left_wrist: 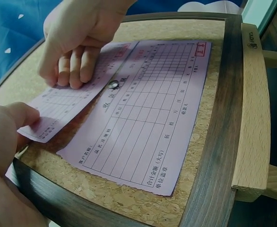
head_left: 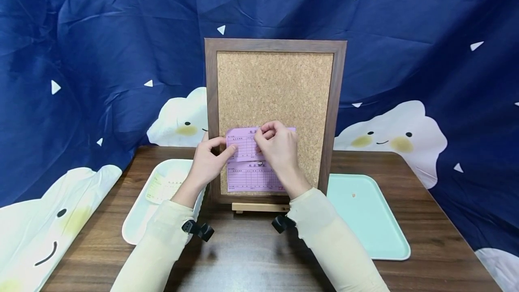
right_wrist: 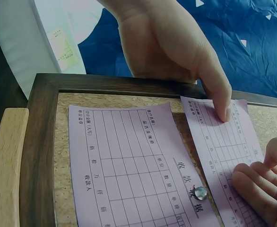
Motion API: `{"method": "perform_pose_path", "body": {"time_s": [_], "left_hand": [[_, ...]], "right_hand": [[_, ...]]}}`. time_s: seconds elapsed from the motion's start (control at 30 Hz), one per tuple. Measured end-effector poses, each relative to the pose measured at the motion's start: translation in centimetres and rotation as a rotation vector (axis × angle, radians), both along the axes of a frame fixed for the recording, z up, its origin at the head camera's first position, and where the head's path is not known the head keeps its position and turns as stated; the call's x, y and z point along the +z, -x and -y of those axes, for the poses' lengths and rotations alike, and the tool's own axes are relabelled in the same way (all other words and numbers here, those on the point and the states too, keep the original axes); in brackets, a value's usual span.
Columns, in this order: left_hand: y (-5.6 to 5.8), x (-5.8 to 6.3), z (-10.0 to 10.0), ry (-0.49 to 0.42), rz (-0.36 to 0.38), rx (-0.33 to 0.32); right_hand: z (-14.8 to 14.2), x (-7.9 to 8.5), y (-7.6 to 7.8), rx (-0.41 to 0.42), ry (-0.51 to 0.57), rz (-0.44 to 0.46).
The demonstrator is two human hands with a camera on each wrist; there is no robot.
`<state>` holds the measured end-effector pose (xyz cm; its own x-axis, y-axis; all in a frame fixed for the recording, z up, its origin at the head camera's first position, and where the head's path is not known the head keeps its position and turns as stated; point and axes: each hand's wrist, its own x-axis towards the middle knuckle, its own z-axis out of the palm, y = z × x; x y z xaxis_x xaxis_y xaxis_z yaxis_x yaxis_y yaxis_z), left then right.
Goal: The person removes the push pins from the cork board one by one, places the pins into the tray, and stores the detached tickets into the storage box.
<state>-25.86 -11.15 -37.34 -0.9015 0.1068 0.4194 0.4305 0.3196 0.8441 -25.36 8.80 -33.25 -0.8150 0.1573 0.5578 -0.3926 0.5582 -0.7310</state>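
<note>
In front of me a framed corkboard point(head_left: 275, 84) stands upright, with two pink receipt slips low on it. The lower slip point(head_left: 247, 179) is held at its top by a clear round thumbtack point(right_wrist: 201, 193). Just above it lies the upper slip point(head_left: 242, 145), its bottom edge along that tack. My left hand point(head_left: 207, 160) pinches the upper slip's left edge, thumb on its face. At the same slip's top middle, my right hand point(head_left: 281, 148) has thumb and index pinched together, the other fingers curled; what small thing they hold is hidden, so I cannot tell its kind.
A small wooden easel ledge point(head_left: 259, 207) supports the board. On the left a white tray point(head_left: 134, 229) holds a yellowish slip point(head_left: 162, 188). On the right stands a mint-green tray point(head_left: 373, 220) with a tiny object point(head_left: 353, 195) in it. A blue curtain point(head_left: 121, 35) hangs behind the table.
</note>
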Motion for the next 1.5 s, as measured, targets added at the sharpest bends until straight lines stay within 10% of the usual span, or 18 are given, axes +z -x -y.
{"method": "perform_pose_path", "body": {"time_s": [1.5], "left_hand": [[-0.32,0.11,-0.03,0.013,0.032,-0.005]], "right_hand": [[-0.13,-0.25,0.00,0.041,0.057,-0.002]]}}
